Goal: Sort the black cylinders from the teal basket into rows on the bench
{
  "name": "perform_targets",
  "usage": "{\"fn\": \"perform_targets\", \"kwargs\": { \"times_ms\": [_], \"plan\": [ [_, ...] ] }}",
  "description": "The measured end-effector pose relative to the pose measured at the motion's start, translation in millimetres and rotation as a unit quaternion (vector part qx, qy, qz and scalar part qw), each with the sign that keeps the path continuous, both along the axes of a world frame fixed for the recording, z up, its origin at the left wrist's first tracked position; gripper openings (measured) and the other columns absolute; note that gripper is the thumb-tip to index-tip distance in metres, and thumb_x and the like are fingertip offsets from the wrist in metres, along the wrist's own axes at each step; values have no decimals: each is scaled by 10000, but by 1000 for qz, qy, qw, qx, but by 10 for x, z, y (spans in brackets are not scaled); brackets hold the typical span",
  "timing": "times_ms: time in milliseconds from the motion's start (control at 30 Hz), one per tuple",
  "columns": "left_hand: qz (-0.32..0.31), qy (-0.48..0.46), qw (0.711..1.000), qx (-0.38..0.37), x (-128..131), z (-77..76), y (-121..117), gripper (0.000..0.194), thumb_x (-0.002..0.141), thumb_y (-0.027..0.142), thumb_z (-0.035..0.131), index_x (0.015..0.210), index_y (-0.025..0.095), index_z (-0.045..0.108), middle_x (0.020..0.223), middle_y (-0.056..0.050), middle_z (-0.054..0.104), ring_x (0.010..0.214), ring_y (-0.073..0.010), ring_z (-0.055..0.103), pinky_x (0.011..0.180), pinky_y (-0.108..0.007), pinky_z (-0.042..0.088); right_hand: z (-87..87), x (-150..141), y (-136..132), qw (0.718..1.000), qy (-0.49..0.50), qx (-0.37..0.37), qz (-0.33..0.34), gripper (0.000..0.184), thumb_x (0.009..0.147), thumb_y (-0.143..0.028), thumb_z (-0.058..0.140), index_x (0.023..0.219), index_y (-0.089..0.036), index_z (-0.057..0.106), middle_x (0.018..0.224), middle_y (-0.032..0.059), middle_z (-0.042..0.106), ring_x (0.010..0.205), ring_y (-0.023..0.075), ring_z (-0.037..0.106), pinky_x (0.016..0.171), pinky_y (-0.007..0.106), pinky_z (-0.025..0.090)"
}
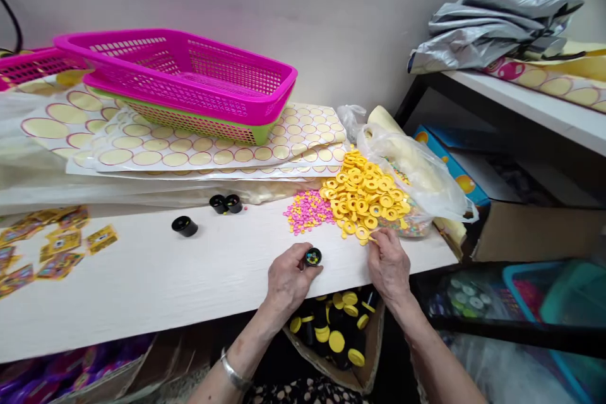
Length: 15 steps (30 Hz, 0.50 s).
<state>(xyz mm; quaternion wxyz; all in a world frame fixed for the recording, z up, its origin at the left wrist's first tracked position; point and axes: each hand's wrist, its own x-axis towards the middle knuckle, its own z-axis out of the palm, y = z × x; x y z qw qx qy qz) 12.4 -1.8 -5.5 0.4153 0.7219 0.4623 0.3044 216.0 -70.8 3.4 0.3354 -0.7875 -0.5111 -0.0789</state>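
Note:
My left hand (290, 274) is wrapped round a small black cup (313, 257), its mouth turned up and small coloured bits showing inside. At the near edge of a heap of yellow ring-shaped caps (362, 192), my right hand (389, 260) pinches one yellow cap (372, 238) between thumb and fingers. Left of the heap lies a spread of pink and yellow beads (308, 211). Two black cups (226, 204) stand together farther left, and another black cup (184, 226) lies tilted near them.
A cardboard box (348, 381) of black pieces with yellow caps sits below the table edge. Pink baskets (189, 76) rest on sticker sheets (213, 154) at the back. Shiny cards (61, 243) lie at left. A plastic bag (416, 170) and a shelf (530, 101) stand right.

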Motion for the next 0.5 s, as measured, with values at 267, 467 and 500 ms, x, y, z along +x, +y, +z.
{"fn": "perform_targets", "kwargs": {
  "times_ms": [267, 467, 500],
  "plan": [
    [-16, 13, 999, 44, -10, -13, 22, 374, 630, 285, 748, 977, 215, 626, 861, 13, 636, 664, -130, 537, 634, -246, 454, -77, 455, -276, 997, 46, 28, -55, 197, 838, -256, 444, 895, -159, 605, 941, 96, 582, 869, 224, 562, 740, 360, 466],
    [-40, -19, 998, 54, -5, -10, 13, 261, 671, 280, 724, 899, 204, 624, 854, 7, 620, 705, -131, 540, 649, -238, 437, -90, 415, -337, 997, 15, -67, 27, 268, 775, -331, 588, 990, -171, 599, 1004, 87, 605, 910, 250, 515, 769, 385, 455],
    [-44, -23, 997, 57, -5, 1, 8, 219, 680, 260, 712, 870, 202, 621, 845, 8, 617, 713, -132, 542, 652, -236, 432, -86, 386, -335, 996, -4, -85, 29, 239, 791, -314, 571, 978, -168, 599, 977, 88, 610, 899, 256, 504, 761, 390, 450]
  ]
}}
